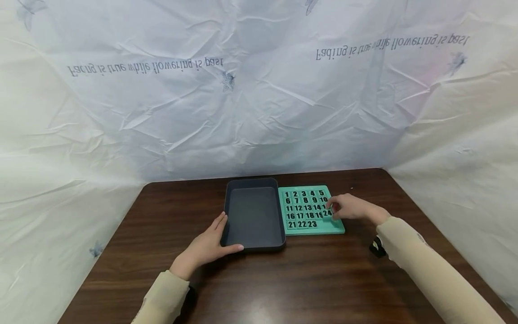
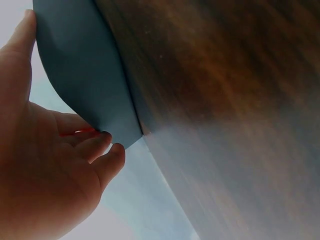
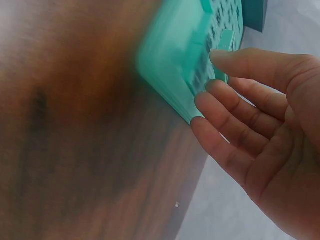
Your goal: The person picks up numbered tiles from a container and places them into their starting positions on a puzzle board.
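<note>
Under the right hand (image 1: pixel 352 208), fingertips touch tile 24 (image 1: pixel 327 213) on the green number puzzle (image 1: pixel 310 209); the left hand (image 1: pixel 210 245) cups the dark tray (image 1: pixel 252 217), fingers relaxed.

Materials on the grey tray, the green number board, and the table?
Grey tray: likely moulded plastic, matte; even colour, rounded corners, no glare. Green number board: probably plastic, smooth one-colour edge, black numbered tiles. Table: dark wood or wood-look laminate, glossy; grain streaks and a light reflection.
</note>
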